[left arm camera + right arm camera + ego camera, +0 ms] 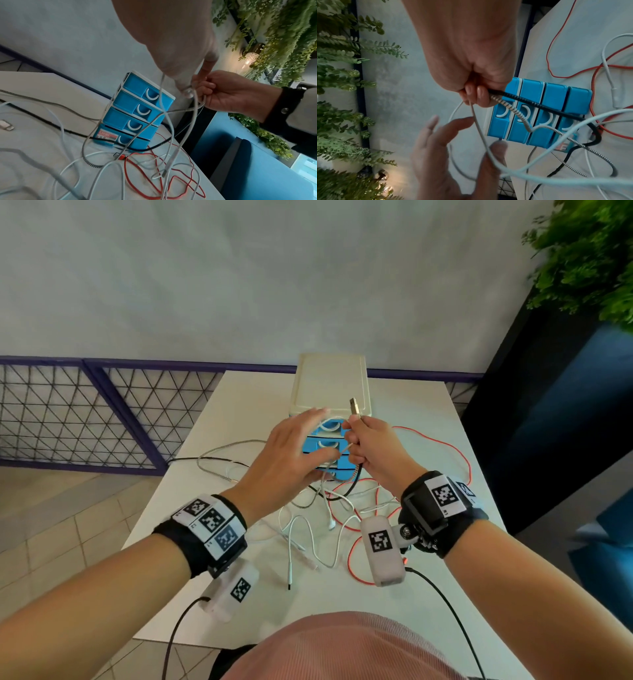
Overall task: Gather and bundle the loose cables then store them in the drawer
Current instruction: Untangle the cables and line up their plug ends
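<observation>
Both forearms reach forward toward 12 o'clock. The right hand (pixel 371 445) is fisted, knuckles up, fingers curled tight. Just beside it at 9 o'clock, the left hand (pixel 291 457) spreads loosely, fingers straight.

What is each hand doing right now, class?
Left hand: open, fingers spread, a white cable across them.
Right hand: gripping several cable ends.
</observation>
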`<state>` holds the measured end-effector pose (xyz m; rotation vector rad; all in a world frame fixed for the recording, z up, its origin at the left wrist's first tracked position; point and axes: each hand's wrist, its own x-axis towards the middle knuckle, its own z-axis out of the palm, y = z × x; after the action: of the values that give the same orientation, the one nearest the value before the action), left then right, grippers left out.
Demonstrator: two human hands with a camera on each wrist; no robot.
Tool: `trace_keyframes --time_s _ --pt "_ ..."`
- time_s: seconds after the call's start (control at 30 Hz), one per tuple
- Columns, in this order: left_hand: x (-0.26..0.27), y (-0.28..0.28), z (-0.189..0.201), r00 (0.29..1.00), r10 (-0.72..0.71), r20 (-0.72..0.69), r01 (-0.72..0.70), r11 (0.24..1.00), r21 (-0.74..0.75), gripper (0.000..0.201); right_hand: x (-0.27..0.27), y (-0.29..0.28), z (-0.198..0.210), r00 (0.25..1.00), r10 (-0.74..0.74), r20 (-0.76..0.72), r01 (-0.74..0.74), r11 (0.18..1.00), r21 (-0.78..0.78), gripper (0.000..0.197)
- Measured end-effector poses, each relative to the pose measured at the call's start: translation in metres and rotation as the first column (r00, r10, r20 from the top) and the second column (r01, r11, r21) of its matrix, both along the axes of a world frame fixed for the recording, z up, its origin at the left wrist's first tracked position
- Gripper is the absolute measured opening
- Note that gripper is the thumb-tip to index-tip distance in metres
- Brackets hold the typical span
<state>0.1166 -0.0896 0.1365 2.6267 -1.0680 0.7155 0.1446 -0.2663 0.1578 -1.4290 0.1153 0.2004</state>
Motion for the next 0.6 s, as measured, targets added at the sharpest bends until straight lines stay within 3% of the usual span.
trace_keyframes --time_s 0.2,0.33,0.4,0.5,0.6 --pt "-0.002 -0.004 0.016 0.971 -0.235 -0.038 0.236 0.972 0.007 0.010 0.006 -0.005 -0.010 0.994 -0.080 -0.070 0.081 0.997 0.015 0.028" --pt "-0.016 -0.005 0.015 0.928 -0.367 -0.067 0.372 0.925 0.084 0.013 0.012 -0.010 -0.014 0.987 -0.115 -0.112 0.116 0.993 0.003 0.028" --pt "-0.027 -0.009 0.017 0.903 -0.396 -0.167 0.402 0.916 0.001 0.013 0.013 -0.011 -0.015 0.986 -0.119 -0.114 0.119 0.993 -0.002 0.028" --pt "-0.038 -0.013 0.025 0.864 -0.311 -0.395 0.230 0.943 -0.239 0.014 0.013 -0.009 -0.016 0.992 -0.094 -0.085 0.092 0.995 -0.022 0.026" --pt "-0.034 -0.014 0.031 0.851 -0.226 -0.473 -0.009 0.896 -0.444 0.022 0.011 -0.004 -0.018 0.998 -0.059 -0.026 0.058 0.997 -0.047 0.024"
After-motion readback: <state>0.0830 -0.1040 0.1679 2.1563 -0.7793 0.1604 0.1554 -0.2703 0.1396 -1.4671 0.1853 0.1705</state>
